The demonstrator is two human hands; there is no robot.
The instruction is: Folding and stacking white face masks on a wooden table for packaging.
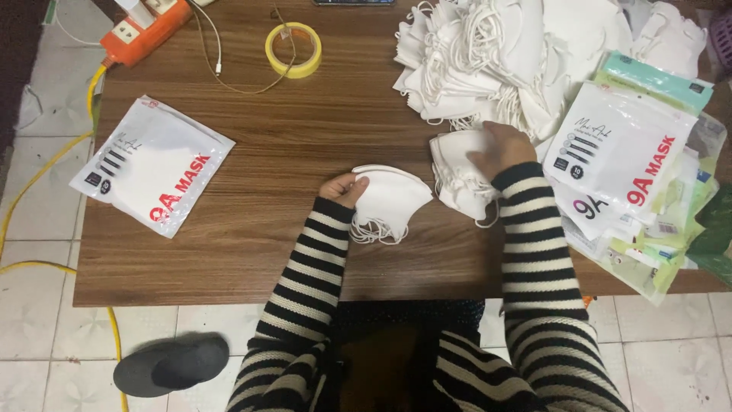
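At the far left of the frame, a yellow cable [30, 183] is seen trailing over the tiled floor [46, 328], and a dark slipper [171, 365] lies at the lower left. An orange power strip [145, 29] sits at the upper left corner of the wooden table [290, 137]. Below it, a flat white pouch with red lettering [151, 164] is laid on the table, well apart from the hands. A roll of yellow tape [293, 49] is placed near the top edge, left of centre, with a thin white cord [217, 65] beside it.

Near the centre, a folded white mask [390, 200] is seen: curved along its top, pointed toward the lower edge, with thin white ear loops bunched beneath it. It is pinched at its left corner by the left hand [343, 188], whose fingers are closed on the mask's edge. Striped black-and-white sleeves [305, 282] cover both arms.

Just right of it, a small stack of white masks [457, 179] lies on the table. It is pressed from above by the right hand [502, 149], with fingers spread flat rather than clamped; whether anything is gripped beneath cannot be told. A large heap of loose white masks [503, 53] fills the upper right, and a pile of printed pouches [633, 160] occupies the right edge.
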